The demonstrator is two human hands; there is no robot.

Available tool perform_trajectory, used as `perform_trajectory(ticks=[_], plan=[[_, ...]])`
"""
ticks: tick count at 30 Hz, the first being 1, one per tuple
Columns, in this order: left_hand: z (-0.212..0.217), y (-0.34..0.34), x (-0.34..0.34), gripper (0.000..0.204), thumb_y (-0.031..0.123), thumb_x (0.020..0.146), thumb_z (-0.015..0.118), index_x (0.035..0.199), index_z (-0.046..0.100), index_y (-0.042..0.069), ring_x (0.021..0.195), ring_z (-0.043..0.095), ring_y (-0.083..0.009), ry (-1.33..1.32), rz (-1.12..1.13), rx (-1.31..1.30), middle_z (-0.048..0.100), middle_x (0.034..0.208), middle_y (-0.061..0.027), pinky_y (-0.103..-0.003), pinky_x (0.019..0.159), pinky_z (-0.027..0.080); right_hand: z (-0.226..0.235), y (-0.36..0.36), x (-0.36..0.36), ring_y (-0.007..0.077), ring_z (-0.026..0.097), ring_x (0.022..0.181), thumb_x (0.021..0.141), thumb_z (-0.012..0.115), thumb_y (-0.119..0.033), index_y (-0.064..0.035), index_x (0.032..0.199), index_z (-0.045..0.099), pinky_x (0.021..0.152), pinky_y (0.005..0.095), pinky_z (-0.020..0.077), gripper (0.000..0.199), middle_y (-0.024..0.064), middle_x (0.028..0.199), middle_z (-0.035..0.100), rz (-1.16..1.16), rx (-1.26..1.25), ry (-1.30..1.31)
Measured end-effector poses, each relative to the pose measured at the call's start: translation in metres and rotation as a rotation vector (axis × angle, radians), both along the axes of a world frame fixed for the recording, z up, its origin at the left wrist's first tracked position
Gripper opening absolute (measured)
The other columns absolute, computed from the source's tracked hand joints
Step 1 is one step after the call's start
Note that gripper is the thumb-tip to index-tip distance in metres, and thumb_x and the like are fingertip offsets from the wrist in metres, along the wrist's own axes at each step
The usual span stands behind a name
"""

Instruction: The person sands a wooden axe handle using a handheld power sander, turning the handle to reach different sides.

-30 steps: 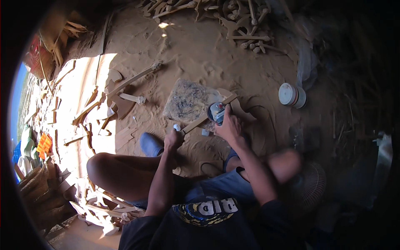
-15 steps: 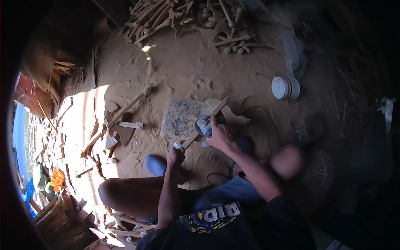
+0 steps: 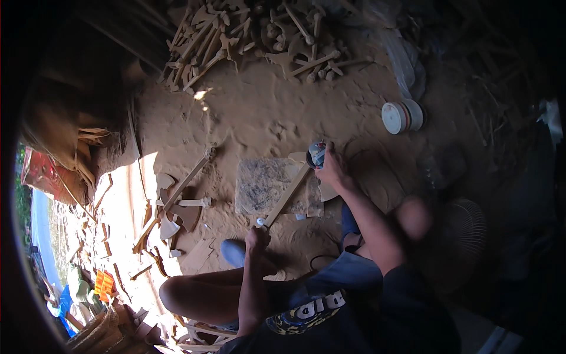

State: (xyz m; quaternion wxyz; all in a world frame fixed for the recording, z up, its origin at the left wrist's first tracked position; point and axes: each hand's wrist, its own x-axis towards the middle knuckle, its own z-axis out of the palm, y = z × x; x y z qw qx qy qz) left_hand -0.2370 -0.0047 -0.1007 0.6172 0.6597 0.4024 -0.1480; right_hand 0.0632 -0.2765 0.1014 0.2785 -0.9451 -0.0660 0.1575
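Observation:
My left hand [image 3: 257,238] is closed around the near end of a wooden axe [image 3: 288,197], just below its pale rounded knob. The axe slants away over a worn, stained flat slab [image 3: 250,184]. Part of its curved head [image 3: 328,192] shows under my right forearm. My right hand [image 3: 335,170] is wrapped round a small disc grinder [image 3: 316,154] with a blue-grey body and dark round rim. The grinder sits against the far end of the axe shaft. Its working face is hidden.
Several wooden axes and pieces [image 3: 180,203] lie to the left, partly in bright sun. A pile of similar pieces [image 3: 206,41] is at the far side. A white tub [image 3: 396,118] lies at the right on sandy ground. A fan guard [image 3: 466,236] stands near my right knee.
The grinder in my right hand has moved farther along the shaft, toward the axe's head end. My left hand still grips the near end. The whole view has shifted a little.

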Motion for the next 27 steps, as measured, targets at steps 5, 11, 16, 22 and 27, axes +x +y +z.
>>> perform_trajectory(ticks=[5, 11, 16, 22, 27], plan=[[0.061, -0.061, 0.036, 0.032, 0.027, 0.094, 0.074, 0.090, 0.063, -0.003, 0.058, 0.066, -0.0179, 0.244, -0.203, 0.164, 0.067, 0.068, -0.0079, -0.036, 0.048, 0.048, -0.012, -0.023, -0.057, 0.0521, 0.061, 0.125, 0.082, 0.080, -0.019, -0.0046, 0.159, 0.028, 0.103, 0.0580, 0.0507, 0.094, 0.0360, 0.133, 0.061, 0.139, -0.145, 0.155], [0.004, -0.044, 0.014, 0.033, 0.029, 0.093, 0.075, 0.087, 0.064, -0.002, 0.056, 0.065, -0.0194, 0.103, -0.001, -0.137, 0.065, 0.069, -0.0072, -0.038, 0.049, 0.049, -0.019, -0.032, -0.047, 0.0523, 0.063, 0.120, 0.083, 0.078, -0.016, -0.0051, 0.158, 0.029, 0.102, 0.0588, 0.0513, 0.091, 0.0345, 0.128, 0.064, 0.053, -0.034, 0.047], [-0.027, -0.013, 0.007, 0.035, 0.032, 0.093, 0.075, 0.084, 0.061, 0.001, 0.056, 0.065, -0.0221, 0.010, -0.109, 0.020, 0.067, 0.070, -0.0083, -0.039, 0.050, 0.050, -0.017, -0.029, 0.006, 0.0444, 0.071, 0.110, 0.077, 0.084, -0.008, -0.0011, 0.133, 0.043, 0.091, 0.0536, 0.0584, 0.070, 0.0300, 0.113, 0.072, -0.108, 0.027, -0.144], [0.022, -0.054, 0.025, 0.029, 0.026, 0.101, 0.062, 0.084, 0.059, 0.002, 0.055, 0.063, -0.0224, 0.105, 0.328, -0.393, 0.063, 0.069, -0.0062, -0.036, 0.047, 0.046, -0.027, -0.053, -0.009, 0.0477, 0.070, 0.108, 0.080, 0.080, -0.014, 0.0013, 0.141, 0.040, 0.091, 0.0531, 0.0583, 0.075, 0.0328, 0.116, 0.069, -0.066, 0.011, -0.046], [-0.019, -0.012, -0.004, 0.030, 0.029, 0.096, 0.069, 0.085, 0.060, 0.002, 0.062, 0.070, -0.0287, 0.122, -0.206, 0.213, 0.068, 0.074, -0.0108, -0.041, 0.054, 0.055, -0.004, -0.005, -0.042, 0.0495, 0.068, 0.111, 0.083, 0.078, -0.018, -0.0032, 0.160, 0.028, 0.096, 0.0574, 0.0550, 0.093, 0.0339, 0.118, 0.068, 0.104, -0.019, 0.017]])
